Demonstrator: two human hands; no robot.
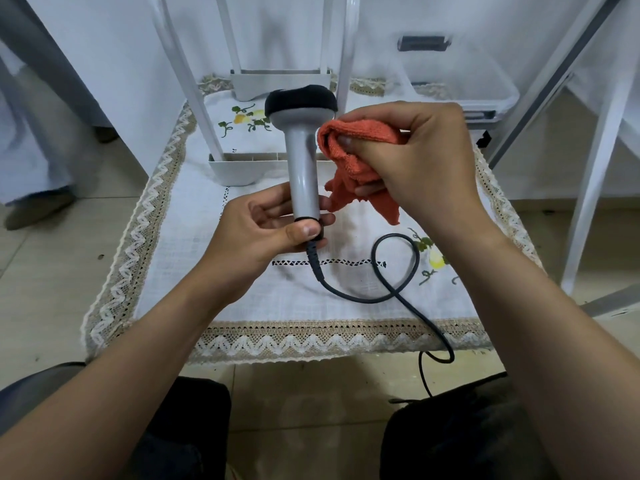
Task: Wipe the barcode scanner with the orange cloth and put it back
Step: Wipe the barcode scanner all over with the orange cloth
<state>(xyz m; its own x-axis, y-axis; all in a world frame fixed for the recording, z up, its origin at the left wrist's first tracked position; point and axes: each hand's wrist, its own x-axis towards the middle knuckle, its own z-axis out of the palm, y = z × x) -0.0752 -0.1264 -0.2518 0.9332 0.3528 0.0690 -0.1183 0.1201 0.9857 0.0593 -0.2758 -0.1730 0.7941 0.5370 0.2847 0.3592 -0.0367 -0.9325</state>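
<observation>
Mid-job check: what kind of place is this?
Likely a home or a small shop's back room: a white lace-edged embroidered tablecloth, a beige tiled floor, and translucent plastic storage drawers.

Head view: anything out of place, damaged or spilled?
Nothing spilled or broken. Only oddity: the cable from the scanner loops loosely over the tablecloth and hangs off its front edge, where it could snag. Left hand grips the scanner's base; right hand holds the orange cloth.

Beige tiles covered the floor (52,289); a white, lace-edged cloth (263,306) draped the low worktop (180,216), white frame legs (197,95) stood on it, and pale walls (114,57) rose behind.
</observation>
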